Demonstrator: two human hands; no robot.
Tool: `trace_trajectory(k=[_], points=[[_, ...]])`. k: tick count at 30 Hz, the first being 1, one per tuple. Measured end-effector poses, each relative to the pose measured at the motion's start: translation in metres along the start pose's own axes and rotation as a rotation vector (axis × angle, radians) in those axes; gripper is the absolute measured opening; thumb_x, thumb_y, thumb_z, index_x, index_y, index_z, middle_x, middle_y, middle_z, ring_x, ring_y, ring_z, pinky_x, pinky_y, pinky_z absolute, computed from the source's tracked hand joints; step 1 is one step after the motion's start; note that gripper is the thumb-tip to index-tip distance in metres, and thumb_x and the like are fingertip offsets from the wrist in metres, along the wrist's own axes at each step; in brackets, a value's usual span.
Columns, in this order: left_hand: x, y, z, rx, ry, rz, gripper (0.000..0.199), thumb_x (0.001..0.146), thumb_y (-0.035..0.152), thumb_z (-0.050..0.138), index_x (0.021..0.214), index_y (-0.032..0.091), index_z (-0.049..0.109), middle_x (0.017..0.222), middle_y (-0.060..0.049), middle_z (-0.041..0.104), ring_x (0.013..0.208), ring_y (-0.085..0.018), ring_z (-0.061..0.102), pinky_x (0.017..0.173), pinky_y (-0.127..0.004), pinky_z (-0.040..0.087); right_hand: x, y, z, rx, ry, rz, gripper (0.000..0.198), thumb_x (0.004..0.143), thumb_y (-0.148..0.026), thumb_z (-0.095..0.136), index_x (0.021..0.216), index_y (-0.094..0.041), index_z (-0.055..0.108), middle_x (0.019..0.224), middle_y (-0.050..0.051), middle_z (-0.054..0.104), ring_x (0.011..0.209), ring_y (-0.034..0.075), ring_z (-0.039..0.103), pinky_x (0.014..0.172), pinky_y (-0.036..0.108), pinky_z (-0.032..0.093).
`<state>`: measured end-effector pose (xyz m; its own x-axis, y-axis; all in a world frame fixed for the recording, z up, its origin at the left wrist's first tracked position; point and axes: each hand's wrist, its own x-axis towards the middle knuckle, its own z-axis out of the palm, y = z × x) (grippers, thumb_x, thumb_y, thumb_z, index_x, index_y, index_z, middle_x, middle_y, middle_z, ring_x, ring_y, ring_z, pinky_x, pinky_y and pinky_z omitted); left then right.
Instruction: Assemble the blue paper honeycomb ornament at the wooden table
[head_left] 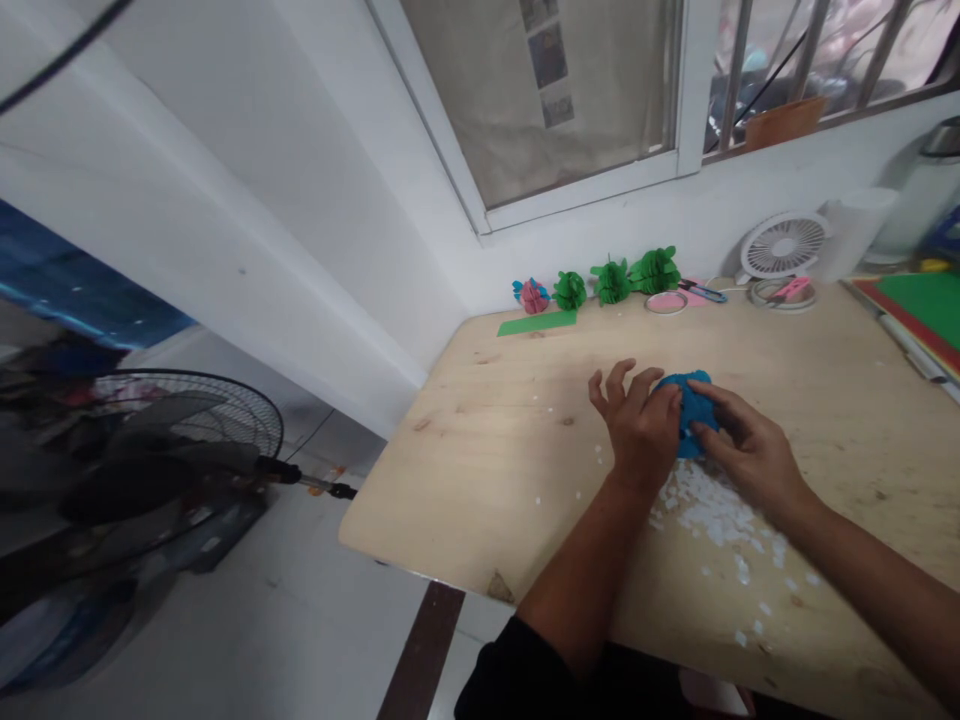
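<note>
A blue paper piece [694,412], rounded and uneven at its edge, is held between my two hands above the wooden table. My left hand [641,425] presses its thumb against the near left side, while its other fingers curl outward and away. On the right side, my right hand [757,450] pinches the piece with thumb and fingers. Small white paper scraps [712,510] lie scattered on the table just below the hands. Parts of the blue piece are covered by my fingers.
Along the wall stand several green paper figures [612,282] and a pink-and-blue one [532,295]. A green strip [537,323], a cutter knife [702,291], a tape roll [666,303] and a small white fan [784,246] are there too. Coloured sheets [922,305] lie right; a floor fan [180,430] stands left.
</note>
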<state>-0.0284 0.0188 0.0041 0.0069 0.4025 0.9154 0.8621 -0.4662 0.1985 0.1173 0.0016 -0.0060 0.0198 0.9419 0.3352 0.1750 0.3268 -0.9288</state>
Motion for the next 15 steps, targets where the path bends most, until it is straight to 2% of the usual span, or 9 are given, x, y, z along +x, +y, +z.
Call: trace_trajectory(k=[6,11,15], points=[[-0.0014,0.0002,0.0019,-0.007,-0.002,0.002,0.013,0.096,0.019,0.069,0.088,0.024,0.077,0.102,-0.004,0.083,0.123,-0.026,0.068,0.121,-0.049,0.034,-0.0004,-0.0001,-0.0002,-0.017,0.001,0.004,0.044,0.084,-0.035,0.071,0.127,-0.029,0.074,0.122,0.007,0.08,0.093,0.025,0.077,0.089,0.041,0.064],[-0.0036,-0.0009,0.0045,-0.026,-0.024,-0.025,0.013,0.094,0.017,0.07,0.085,0.024,0.074,0.104,-0.004,0.083,0.124,-0.026,0.067,0.121,-0.05,0.035,0.0005,0.0042,-0.0002,0.025,-0.004,0.01,0.045,0.084,-0.036,0.073,0.129,-0.029,0.073,0.128,0.008,0.078,0.103,0.026,0.077,0.095,0.043,0.062],[-0.0048,-0.0031,0.0067,-0.084,-0.095,-0.103,0.009,0.091,0.017,0.072,0.086,0.024,0.075,0.108,-0.005,0.082,0.125,-0.028,0.066,0.117,-0.05,0.041,0.002,0.008,-0.0012,0.079,-0.015,0.036,0.045,0.084,-0.042,0.078,0.127,-0.029,0.073,0.13,0.009,0.077,0.108,0.028,0.077,0.094,0.043,0.063]])
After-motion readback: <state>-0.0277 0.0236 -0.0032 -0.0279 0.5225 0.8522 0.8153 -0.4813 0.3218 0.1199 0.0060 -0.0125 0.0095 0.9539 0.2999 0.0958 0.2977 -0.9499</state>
